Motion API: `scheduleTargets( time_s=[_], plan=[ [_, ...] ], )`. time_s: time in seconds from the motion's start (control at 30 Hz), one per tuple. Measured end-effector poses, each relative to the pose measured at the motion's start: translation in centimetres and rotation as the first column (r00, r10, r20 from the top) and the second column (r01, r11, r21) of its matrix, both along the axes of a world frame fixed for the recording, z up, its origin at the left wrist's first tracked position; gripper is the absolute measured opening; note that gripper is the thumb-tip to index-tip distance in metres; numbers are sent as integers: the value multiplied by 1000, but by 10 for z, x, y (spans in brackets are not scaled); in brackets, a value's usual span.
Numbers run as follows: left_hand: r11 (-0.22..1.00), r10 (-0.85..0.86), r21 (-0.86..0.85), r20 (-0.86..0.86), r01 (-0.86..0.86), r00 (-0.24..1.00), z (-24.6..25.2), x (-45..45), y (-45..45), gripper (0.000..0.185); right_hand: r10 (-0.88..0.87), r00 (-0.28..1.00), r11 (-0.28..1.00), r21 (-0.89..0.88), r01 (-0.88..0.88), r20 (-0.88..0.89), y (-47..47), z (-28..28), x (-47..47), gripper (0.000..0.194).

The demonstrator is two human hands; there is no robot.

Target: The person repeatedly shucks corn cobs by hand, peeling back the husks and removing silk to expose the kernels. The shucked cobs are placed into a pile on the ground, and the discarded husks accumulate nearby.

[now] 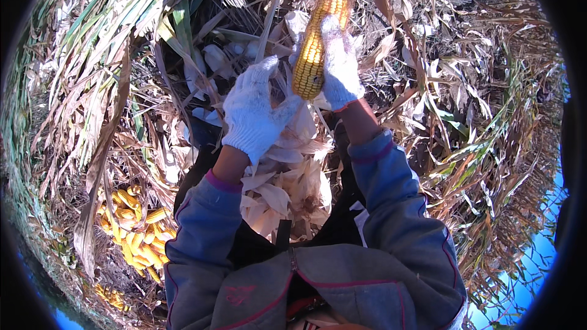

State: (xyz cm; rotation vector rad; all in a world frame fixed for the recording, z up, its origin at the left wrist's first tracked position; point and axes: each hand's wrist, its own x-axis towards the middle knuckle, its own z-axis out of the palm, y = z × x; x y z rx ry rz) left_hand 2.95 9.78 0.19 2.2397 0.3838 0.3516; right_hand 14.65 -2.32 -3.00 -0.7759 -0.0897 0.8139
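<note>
A yellow ear of corn (pixel 312 62), bare of husk along its visible length, is gripped by my right hand (pixel 339 62) in a white knit glove. Brown silk clings to its far tip, and a small dark spot marks the kernels near its lower end. My left hand (pixel 257 103), gloved the same way, is just left of the ear with thumb and fingers spread and nothing in it. Its thumb tip comes close to the ear's lower end; whether they touch I cannot tell. Pale loose husks (pixel 293 178) lie between my legs, below both hands.
A pile of husked corn ears (pixel 137 233) lies on the ground to the left, with a smaller heap (pixel 111 297) beyond it. Cut corn stalks with long leaves (pixel 137 23) lean in at upper left. Dry leaves and stalks (pixel 458 101) cover the ground on the right.
</note>
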Motion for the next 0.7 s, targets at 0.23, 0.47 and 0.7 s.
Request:
scheduleTargets(
  time_s=[0.23, 0.47, 0.7],
  plan=[
    [967, -32, -254, -144, -6, 989, -4, -2, 1, 62, 499, 607, 624, -742, 245, 619, 9, 15, -18, 38],
    [934, 66, -330, -223, -139, 973, 2, 3, 5, 68, 54, 763, 890, -377, 256, 644, 20, 17, -33, 40],
    [992, -6, -128, -136, -11, 991, -5, 7, -5, 57, 441, -56, 699, -303, 647, 896, -1, -10, -10, 45]
  ],
)
